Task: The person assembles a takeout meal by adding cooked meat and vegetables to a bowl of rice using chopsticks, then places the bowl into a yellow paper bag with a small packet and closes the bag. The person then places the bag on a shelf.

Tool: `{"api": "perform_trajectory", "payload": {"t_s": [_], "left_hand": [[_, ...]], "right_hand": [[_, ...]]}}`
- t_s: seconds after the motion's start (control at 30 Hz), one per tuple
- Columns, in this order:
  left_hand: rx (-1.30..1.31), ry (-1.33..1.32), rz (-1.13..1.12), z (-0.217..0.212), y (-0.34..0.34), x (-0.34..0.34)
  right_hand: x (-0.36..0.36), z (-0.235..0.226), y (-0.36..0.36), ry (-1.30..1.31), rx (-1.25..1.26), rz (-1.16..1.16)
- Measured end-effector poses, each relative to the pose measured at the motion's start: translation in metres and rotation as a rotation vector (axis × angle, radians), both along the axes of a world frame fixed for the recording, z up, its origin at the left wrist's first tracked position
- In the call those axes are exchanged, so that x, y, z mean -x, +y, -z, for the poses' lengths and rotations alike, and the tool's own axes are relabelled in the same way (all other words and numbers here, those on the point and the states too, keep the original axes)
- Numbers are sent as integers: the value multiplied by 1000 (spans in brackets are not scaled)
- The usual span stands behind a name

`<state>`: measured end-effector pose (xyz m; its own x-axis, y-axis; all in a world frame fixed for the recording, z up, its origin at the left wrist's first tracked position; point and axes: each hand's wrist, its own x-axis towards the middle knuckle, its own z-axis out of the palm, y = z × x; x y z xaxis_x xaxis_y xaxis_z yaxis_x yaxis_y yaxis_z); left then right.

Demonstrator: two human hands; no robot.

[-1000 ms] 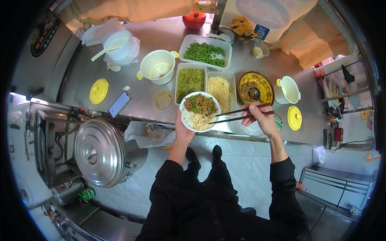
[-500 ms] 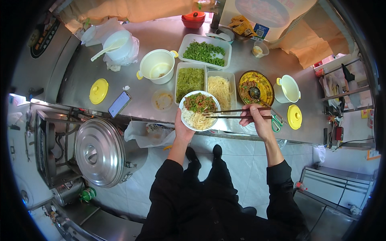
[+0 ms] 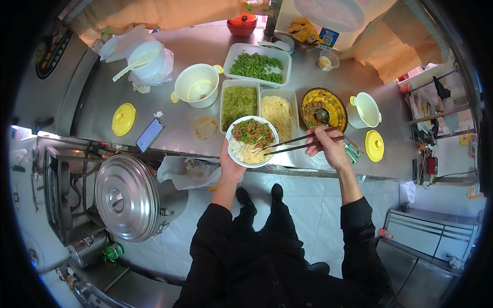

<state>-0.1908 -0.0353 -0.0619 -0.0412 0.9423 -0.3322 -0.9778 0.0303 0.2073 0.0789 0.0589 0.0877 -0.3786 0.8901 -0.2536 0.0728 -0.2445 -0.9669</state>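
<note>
My left hand (image 3: pixel 230 163) is closed around the lower left side of a white bowl (image 3: pixel 255 163), held above the counter's near edge. Rice, pale shreds and a brown and green topping (image 3: pixel 253 132) fill the bowl. Dark chopsticks (image 3: pixel 299 141) are gripped in my right hand (image 3: pixel 328 147), their tips at the pale shreds. Right behind the bowl stand a tub of green chopped vegetable (image 3: pixel 240 101) and a tub of pale shreds (image 3: pixel 277 112). A round dish of yellowish sauce and minced topping (image 3: pixel 336 109), with a ladle (image 3: pixel 322 116) in it, lies beyond my right hand.
A tub of chopped greens (image 3: pixel 257 66) stands farther back. White pots (image 3: pixel 197 86) and yellow lids (image 3: pixel 124 119) flank the tubs. A phone (image 3: pixel 150 135) lies at the left, green-handled scissors (image 3: pixel 352 153) at the right. A large lidded metal pot (image 3: pixel 127 197) stands below the counter.
The chopsticks have tilted, their right ends rising, and the tips stay at the pale shreds. My right hand has shifted slightly upward. The bowl remains in my left hand.
</note>
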Motion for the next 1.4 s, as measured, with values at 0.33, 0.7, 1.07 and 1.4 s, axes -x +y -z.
{"api": "perform_trajectory", "payload": {"t_s": [0.33, 0.7, 1.07, 1.4], "left_hand": [[22, -4, -32, 12, 1, -3], [4, 20, -55, 6, 0, -6], [18, 55, -63, 10, 0, -9], [17, 26, -70, 8, -1, -8]], "right_hand": [[-3, -34, -30, 32, -163, -57], [-3, -42, -64, -279, -747, -344], [-3, 99, -24, 3, -39, 415], [4, 129, -29, 223, -173, 724]]}}
